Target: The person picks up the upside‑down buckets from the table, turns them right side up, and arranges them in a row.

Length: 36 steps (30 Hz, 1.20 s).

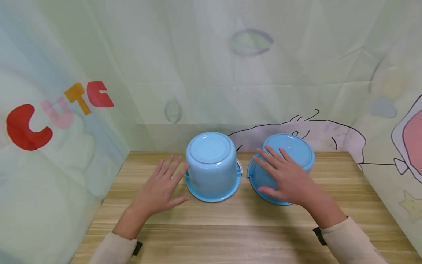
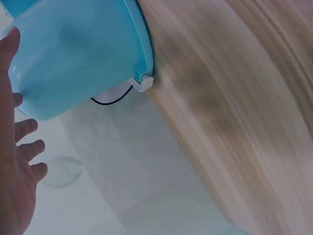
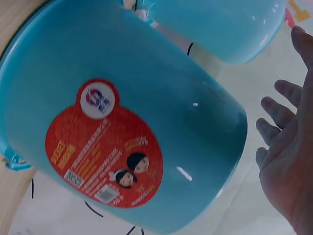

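one blue left bucket (image 1: 212, 172): inverted, near back edge of wooden table (image 1: 214, 238), left of its middle | one blue right bucket (image 1: 299, 151): inverted, near back edge, right of middle, red label (image 3: 105, 147) on side | left hand (image 1: 158, 191): fingers spread, gripping nothing, just beside left bucket | right hand (image 1: 287, 176): fingers spread, gripping nothing, over right bucket

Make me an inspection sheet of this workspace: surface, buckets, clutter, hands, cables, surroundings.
Surface: wood-grain tabletop under both buckets.
Job's things: left bucket and right bucket, both blue, upside down, standing apart; red label on the right one.
Clutter: nothing seen.
Hands: left hand beside the left bucket, right hand over the right bucket; neither grips anything.
Cables: nothing seen.
Surroundings: printed fabric backdrop, "CUTE" lettering at left.
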Each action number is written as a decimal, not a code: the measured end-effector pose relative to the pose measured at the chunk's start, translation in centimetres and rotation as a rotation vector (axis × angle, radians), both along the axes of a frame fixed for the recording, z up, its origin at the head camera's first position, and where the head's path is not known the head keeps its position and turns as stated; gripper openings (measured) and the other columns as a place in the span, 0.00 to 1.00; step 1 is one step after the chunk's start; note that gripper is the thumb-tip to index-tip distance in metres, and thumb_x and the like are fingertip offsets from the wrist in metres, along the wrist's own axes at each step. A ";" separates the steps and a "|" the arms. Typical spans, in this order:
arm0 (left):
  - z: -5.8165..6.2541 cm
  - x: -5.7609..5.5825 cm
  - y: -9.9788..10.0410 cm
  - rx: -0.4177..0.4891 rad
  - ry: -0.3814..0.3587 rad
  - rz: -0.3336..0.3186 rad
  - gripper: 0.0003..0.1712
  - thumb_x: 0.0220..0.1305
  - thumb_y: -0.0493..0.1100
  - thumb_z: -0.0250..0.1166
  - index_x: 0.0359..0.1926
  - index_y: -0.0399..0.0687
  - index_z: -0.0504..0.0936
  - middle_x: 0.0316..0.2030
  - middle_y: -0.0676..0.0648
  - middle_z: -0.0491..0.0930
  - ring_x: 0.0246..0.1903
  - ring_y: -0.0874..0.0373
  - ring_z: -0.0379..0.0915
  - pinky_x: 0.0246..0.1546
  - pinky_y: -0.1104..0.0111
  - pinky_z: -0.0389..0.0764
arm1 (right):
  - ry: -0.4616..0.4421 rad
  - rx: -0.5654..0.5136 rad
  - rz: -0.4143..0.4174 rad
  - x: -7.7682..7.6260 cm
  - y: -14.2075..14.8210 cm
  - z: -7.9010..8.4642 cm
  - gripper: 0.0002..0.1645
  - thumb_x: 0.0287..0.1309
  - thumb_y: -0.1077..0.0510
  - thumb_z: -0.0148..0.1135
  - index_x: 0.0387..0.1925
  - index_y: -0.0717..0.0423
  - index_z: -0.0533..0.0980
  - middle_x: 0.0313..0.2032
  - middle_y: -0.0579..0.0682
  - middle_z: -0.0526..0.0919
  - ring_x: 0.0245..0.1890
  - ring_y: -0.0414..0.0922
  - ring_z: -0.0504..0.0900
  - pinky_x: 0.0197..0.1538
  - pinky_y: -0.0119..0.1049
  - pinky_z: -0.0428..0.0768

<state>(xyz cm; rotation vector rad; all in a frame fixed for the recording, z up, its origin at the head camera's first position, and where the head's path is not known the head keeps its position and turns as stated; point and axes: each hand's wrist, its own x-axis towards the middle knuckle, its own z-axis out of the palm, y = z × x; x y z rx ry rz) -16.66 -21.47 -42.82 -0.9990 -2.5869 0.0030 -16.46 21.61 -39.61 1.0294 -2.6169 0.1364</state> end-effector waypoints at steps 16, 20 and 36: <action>-2.3 0.2 0.1 -0.054 0.011 -0.112 0.52 0.60 0.70 0.69 0.73 0.40 0.70 0.73 0.33 0.67 0.72 0.33 0.63 0.70 0.40 0.68 | 0.014 0.025 0.123 0.3 -2.5 -2.4 0.52 0.59 0.33 0.71 0.77 0.52 0.65 0.77 0.56 0.65 0.78 0.58 0.62 0.75 0.62 0.62; -3.0 0.0 0.2 -0.050 0.024 -0.142 0.51 0.58 0.69 0.72 0.70 0.38 0.73 0.71 0.32 0.70 0.70 0.33 0.67 0.68 0.40 0.70 | 0.014 0.009 0.150 0.3 -3.0 -3.2 0.52 0.57 0.36 0.73 0.76 0.53 0.65 0.76 0.57 0.65 0.77 0.58 0.64 0.75 0.60 0.64; -5.7 -0.4 0.4 -0.016 0.024 -0.218 0.45 0.53 0.65 0.77 0.59 0.35 0.81 0.57 0.35 0.82 0.61 0.36 0.78 0.63 0.43 0.77 | -0.090 -0.047 0.208 -0.2 -4.1 -7.7 0.42 0.57 0.42 0.76 0.67 0.58 0.74 0.66 0.58 0.78 0.68 0.58 0.75 0.70 0.55 0.74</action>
